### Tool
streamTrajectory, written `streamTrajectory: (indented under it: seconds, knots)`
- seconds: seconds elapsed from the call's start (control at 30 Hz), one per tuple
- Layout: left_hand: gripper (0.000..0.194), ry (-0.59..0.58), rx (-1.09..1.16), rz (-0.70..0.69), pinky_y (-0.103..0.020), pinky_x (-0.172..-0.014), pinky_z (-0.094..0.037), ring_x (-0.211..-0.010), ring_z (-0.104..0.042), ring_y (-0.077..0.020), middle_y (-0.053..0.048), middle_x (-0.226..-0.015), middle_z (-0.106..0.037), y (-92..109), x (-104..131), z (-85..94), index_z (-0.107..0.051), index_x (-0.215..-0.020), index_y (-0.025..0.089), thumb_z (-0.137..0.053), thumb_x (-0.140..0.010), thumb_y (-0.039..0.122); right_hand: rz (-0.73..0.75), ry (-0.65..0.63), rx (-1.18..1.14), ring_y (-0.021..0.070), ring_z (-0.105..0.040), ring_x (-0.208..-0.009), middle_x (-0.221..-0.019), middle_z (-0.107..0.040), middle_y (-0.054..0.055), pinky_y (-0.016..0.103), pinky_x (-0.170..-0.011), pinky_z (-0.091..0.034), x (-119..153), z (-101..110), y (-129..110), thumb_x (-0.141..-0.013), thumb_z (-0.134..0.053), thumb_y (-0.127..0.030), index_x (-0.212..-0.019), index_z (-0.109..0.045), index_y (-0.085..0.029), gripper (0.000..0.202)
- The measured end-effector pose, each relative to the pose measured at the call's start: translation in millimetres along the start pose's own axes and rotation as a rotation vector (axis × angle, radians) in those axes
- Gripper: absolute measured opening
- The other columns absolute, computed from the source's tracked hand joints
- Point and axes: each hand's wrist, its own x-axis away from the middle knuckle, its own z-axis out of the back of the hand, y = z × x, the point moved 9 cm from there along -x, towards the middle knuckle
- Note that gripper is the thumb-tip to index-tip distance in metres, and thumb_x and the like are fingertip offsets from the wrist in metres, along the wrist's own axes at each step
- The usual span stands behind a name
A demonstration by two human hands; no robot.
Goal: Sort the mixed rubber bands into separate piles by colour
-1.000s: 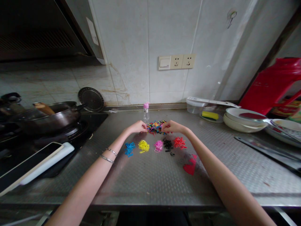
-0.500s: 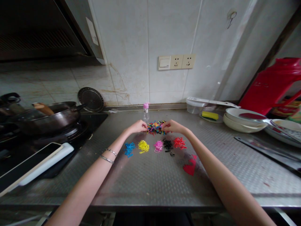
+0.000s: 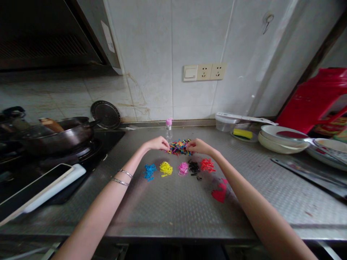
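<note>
A mixed heap of small multicoloured pieces (image 3: 179,147) lies on the metal counter (image 3: 162,213). My left hand (image 3: 160,143) is at the heap's left edge, its fingers pinched together. At the right edge my right hand (image 3: 195,145) is also closed, fingertips on the pieces. What either hand pinches is too small to make out. Nearer to me lie separate piles: blue (image 3: 149,172), yellow (image 3: 166,168), pink (image 3: 183,168), black (image 3: 193,167) and red (image 3: 208,165).
A small pink-capped bottle (image 3: 168,126) stands behind the heap. On the left are a pan (image 3: 59,137) and a phone (image 3: 38,187). Bowls (image 3: 282,141), a yellow sponge (image 3: 242,134), a knife (image 3: 303,173) and a red thermos (image 3: 311,101) are on the right.
My left wrist and forearm have shifted slightly left, with the fingers still at the heap. My right hand has barely moved. The piles look the same.
</note>
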Motion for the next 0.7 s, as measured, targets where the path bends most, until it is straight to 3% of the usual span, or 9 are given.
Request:
streamTrajectory:
  seconds: [0.1, 0.23, 0.5, 0.63, 0.7]
  knots:
    - [0.025, -0.214, -0.018, 0.078, -0.019, -0.041, -0.023, -0.041, -0.035, -0.005, 0.003, -0.045, -0.049, -6.5, 7.3, -17.0, -0.067, -0.072, 0.013, -0.063, -0.06, 0.033, -0.004, 0.012, 0.037, 0.0089, -0.048, -0.053, -0.059, -0.06, -0.001, 0.018, -0.049, -0.034, 0.1, 0.6, -0.1, -0.066, -0.047, -0.024, -0.072, -0.067, -0.013, 0.024]
    - [0.029, -0.362, -0.017, 0.148, -0.019, -0.039, -0.02, -0.04, -0.034, -0.0049, 0.003, -0.045, -0.047, -12.2, 13.9, -33.0, -0.067, -0.073, 0.014, -0.066, -0.057, 0.038, 0.001, 0.017, 0.098, 0.0102, -0.051, -0.057, -0.062, -0.062, -0.001, 0.018, -0.053, -0.035, -0.5, -1.4, -4.7, -0.065, -0.049, -0.022, -0.074, -0.068, -0.013, 0.023]
    - [0.031, -0.516, 0.007, 0.211, -0.019, -0.037, -0.018, -0.039, -0.031, -0.0044, 0.003, -0.046, -0.046, -11.6, 22.9, -47.1, -0.066, -0.068, 0.015, -0.07, -0.052, 0.041, 0.04, -0.036, 0.175, 0.0089, -0.05, -0.057, -0.064, -0.062, -0.001, 0.017, -0.052, -0.032, -1.2, -20.1, -27.5, -0.067, -0.051, -0.027, -0.073, -0.068, -0.015, 0.021]
    - [0.032, -0.507, 0.032, 0.229, -0.019, -0.037, -0.019, -0.039, -0.031, -0.0046, 0.004, -0.046, -0.044, -11.4, 26.2, -43.9, -0.065, -0.068, 0.015, -0.07, -0.052, 0.042, 0.022, -0.03, 0.31, 0.0101, -0.05, -0.058, -0.065, -0.062, 0.001, 0.018, -0.05, -0.03, -0.6, -31.4, -36.5, -0.066, -0.056, -0.044, -0.074, -0.067, -0.019, 0.028]
    - [0.032, -0.463, 0.045, 0.234, -0.019, -0.037, -0.019, -0.039, -0.031, -0.0048, 0.004, -0.045, -0.043, -11.9, 25.9, -39.1, -0.064, -0.069, 0.015, -0.069, -0.053, 0.043, 0.023, -0.018, 0.364, 0.0106, -0.051, -0.06, -0.069, -0.063, 0.001, 0.019, -0.051, -0.029, -0.1, -34.8, -40.9, -0.066, -0.057, -0.044, -0.075, -0.067, -0.02, 0.028]
